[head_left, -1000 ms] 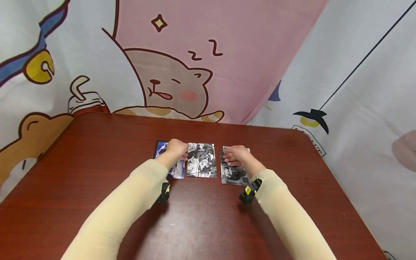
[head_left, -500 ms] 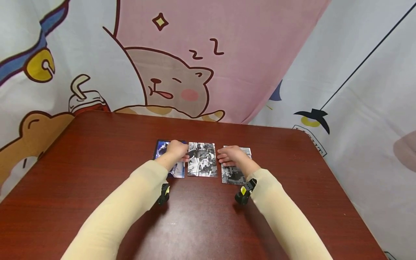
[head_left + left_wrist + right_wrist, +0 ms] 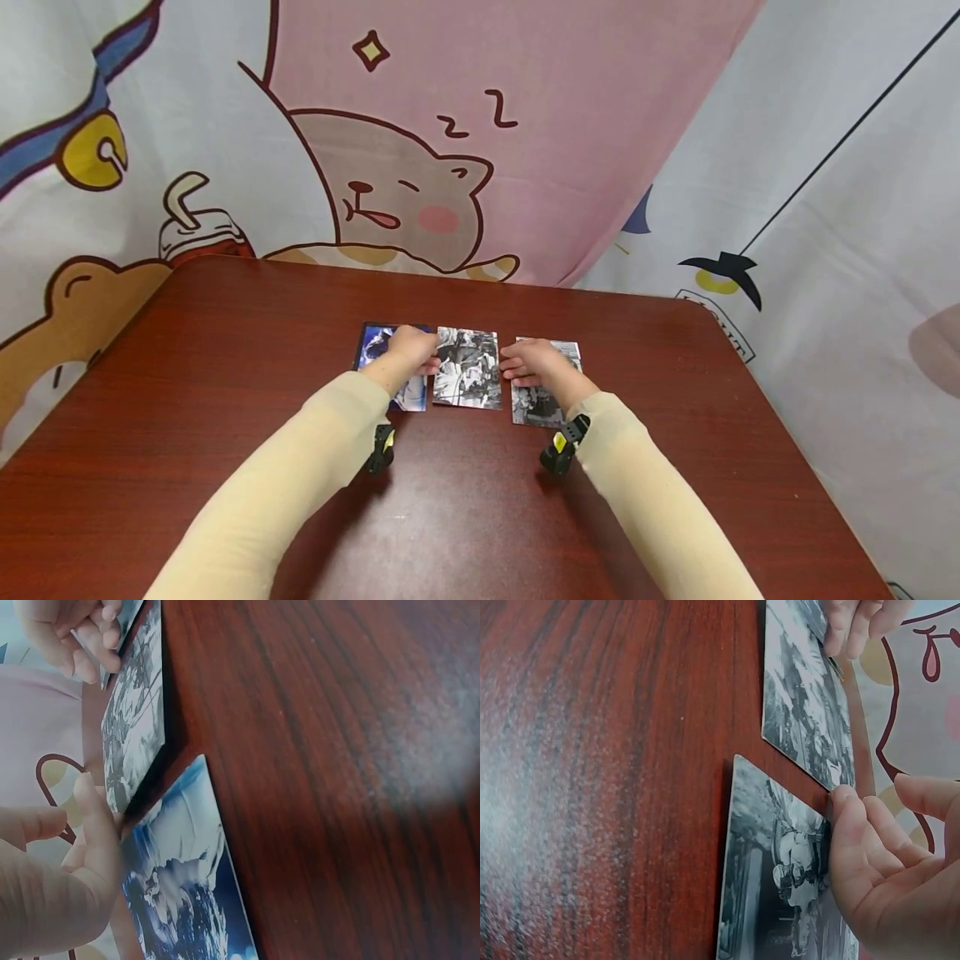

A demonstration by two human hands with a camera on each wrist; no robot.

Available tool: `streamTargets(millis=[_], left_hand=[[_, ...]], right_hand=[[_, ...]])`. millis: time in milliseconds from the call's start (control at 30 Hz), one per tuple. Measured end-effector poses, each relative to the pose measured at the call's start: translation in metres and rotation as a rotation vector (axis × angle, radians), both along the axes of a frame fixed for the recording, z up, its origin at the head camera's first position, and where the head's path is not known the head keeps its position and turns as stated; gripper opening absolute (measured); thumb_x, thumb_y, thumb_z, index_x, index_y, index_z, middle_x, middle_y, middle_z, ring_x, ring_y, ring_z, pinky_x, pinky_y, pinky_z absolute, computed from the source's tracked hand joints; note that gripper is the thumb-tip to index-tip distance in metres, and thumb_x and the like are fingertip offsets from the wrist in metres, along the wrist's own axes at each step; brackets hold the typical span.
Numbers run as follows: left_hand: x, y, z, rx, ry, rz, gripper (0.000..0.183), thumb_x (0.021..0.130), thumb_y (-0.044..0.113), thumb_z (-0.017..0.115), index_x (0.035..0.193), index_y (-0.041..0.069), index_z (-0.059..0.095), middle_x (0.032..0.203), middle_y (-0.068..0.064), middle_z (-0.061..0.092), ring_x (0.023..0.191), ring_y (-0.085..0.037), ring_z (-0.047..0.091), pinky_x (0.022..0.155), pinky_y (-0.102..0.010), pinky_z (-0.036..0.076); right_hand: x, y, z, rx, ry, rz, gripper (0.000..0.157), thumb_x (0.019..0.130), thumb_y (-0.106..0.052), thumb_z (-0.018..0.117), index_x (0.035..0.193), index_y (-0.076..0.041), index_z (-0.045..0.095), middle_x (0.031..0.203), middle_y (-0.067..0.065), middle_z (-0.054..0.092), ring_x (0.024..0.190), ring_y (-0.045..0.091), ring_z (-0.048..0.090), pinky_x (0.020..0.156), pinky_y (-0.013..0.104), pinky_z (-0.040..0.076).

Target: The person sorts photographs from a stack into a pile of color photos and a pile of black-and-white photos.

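Observation:
Three picture cards lie in a row on the table: a blue one (image 3: 414, 393) at left, a black-and-white one (image 3: 468, 373) in the middle and a greyer one (image 3: 537, 407) at right. My left hand (image 3: 412, 352) is over the blue card, its fingertips at the middle card's left edge. Over the grey card, my right hand (image 3: 538, 364) reaches the middle card's right edge with its fingers. Thumb and fingers stand apart on the left hand (image 3: 64, 877) in its wrist view. In the right wrist view, relaxed fingers (image 3: 849, 817) meet the middle card's corner (image 3: 810, 697).
The cards are on a reddish-brown wooden table (image 3: 465, 517) with rounded far corners. Behind it hangs a cartoon-printed curtain (image 3: 600, 100). Black wrist cameras (image 3: 381, 450) sit under both cream sleeves (image 3: 277, 483).
My right hand has moved left from over the grey card to the middle card's right edge. The left hand has shifted very slightly right.

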State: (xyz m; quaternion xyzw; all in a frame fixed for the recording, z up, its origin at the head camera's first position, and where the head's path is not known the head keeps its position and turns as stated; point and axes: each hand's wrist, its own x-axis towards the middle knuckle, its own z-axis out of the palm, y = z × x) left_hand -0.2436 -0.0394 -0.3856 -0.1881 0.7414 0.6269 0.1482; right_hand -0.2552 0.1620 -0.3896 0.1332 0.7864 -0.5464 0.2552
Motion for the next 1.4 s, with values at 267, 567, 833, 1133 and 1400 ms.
streamTargets(millis=[267, 567, 833, 1133, 1400], left_hand=[[-0.068, -0.008, -0.099, 0.111, 0.145, -0.078, 0.023, 0.078, 0.007, 0.064, 0.1, -0.001, 0.065, 0.086, -0.013, 0.065, 0.066, -0.021, 0.062, 0.057, -0.03, 0.059], [-0.098, -0.004, -0.149, 0.158, 0.128, -0.153, 0.028, 0.082, 0.017, 0.067, 0.105, 0.002, 0.063, 0.102, -0.012, 0.066, 0.08, -0.027, 0.065, 0.067, -0.037, 0.06], [-0.034, -0.003, -0.046, 0.065, 0.117, -0.118, 0.027, 0.087, 0.01, 0.06, 0.11, -0.004, 0.061, 0.108, -0.018, 0.063, 0.08, -0.023, 0.062, 0.071, -0.032, 0.06], [-0.001, 0.0, 0.003, 0.06, 0.074, -0.091, 0.033, 0.092, 0.006, 0.051, 0.121, -0.009, 0.053, 0.102, -0.013, 0.055, 0.073, -0.014, 0.052, 0.073, -0.022, 0.058], [0.004, 0.001, 0.01, 0.064, 0.097, -0.068, 0.031, 0.089, 0.007, 0.057, 0.117, -0.007, 0.057, 0.095, -0.009, 0.056, 0.062, -0.009, 0.053, 0.061, -0.019, 0.057]], right_hand=[[0.0, 0.001, -0.003, -0.015, -0.015, -0.036, 0.041, 0.093, -0.018, 0.051, 0.13, 0.0, 0.044, 0.076, 0.0, 0.064, 0.056, 0.005, 0.058, 0.051, 0.015, 0.051], [0.001, -0.004, -0.002, -0.025, -0.013, 0.003, 0.041, 0.093, -0.018, 0.054, 0.128, 0.001, 0.048, 0.077, -0.002, 0.06, 0.061, 0.005, 0.057, 0.053, 0.015, 0.052], [0.004, -0.008, 0.001, -0.018, 0.036, 0.024, 0.038, 0.09, -0.017, 0.06, 0.121, 0.003, 0.051, 0.076, -0.002, 0.055, 0.061, 0.005, 0.054, 0.053, 0.014, 0.052], [0.001, -0.007, 0.003, 0.008, 0.068, -0.029, 0.033, 0.088, -0.013, 0.063, 0.115, 0.002, 0.056, 0.073, -0.003, 0.055, 0.06, 0.007, 0.053, 0.053, 0.015, 0.053], [0.0, -0.003, 0.004, -0.017, 0.125, -0.03, 0.034, 0.087, -0.008, 0.063, 0.116, 0.007, 0.054, 0.067, -0.006, 0.055, 0.057, 0.006, 0.051, 0.053, 0.015, 0.053]])
